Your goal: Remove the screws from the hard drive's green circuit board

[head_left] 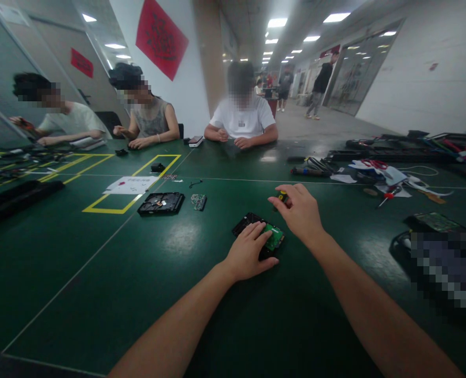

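A black hard drive (242, 222) with a green circuit board (274, 239) lies in front of me on the green table. My left hand (249, 251) rests over it, fingers stretched and spread across the board, thumb out along the near side. Just above the drive's far right corner, my right hand (300, 210) pinches a small yellow-and-black screwdriver (282, 196) between thumb and fingers. Its shaft is too dim to make out. Farther left sit a second black hard drive (161, 203) and a loose small circuit board (198, 201).
Yellow tape (104, 211) marks a rectangle with a paper sheet (132, 184) on it. Cables, a red-handled screwdriver (389, 196) and another circuit board (437, 222) lie to the right. A person in a white shirt (240, 118) sits opposite; two more people sit at left.
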Motion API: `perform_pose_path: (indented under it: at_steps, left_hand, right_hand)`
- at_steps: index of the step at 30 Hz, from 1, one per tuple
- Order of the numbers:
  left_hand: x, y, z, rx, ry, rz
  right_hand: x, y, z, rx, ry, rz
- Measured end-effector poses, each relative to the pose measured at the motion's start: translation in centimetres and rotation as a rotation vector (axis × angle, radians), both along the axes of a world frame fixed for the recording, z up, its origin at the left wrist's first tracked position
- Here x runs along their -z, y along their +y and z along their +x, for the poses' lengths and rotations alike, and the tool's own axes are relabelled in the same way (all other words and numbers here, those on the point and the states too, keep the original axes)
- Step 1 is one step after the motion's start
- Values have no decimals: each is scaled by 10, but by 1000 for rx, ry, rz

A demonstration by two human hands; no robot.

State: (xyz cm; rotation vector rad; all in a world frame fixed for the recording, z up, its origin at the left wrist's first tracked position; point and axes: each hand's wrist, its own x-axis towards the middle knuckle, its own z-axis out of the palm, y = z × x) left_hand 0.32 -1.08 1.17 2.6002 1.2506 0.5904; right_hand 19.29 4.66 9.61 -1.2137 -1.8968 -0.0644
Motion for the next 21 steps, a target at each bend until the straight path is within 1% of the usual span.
perform_pose_path:
  at_steps: [5, 7, 12, 15, 18, 21]
  left_hand:
    - [-1, 0, -1, 2, -8, 1]
    - [-1, 0, -1, 6, -15, -2]
    - [1, 1, -1, 7, -24, -6]
    - [3, 1, -1, 7, -13, -3]
    - [4, 2, -1, 10, -14, 3]
    - [4, 2, -1, 12, -18, 6]
  right_hand:
    - [-3, 0, 0, -116, 39, -85]
    - [-5, -1, -1, -113, 29, -92]
    - [-5, -3, -2, -28, 24, -53]
    - [-4, -4, -2, -69, 92, -120]
    - [-6, -5, -2, -138, 88, -190]
    - [-8, -4, -1, -144, 22, -123]
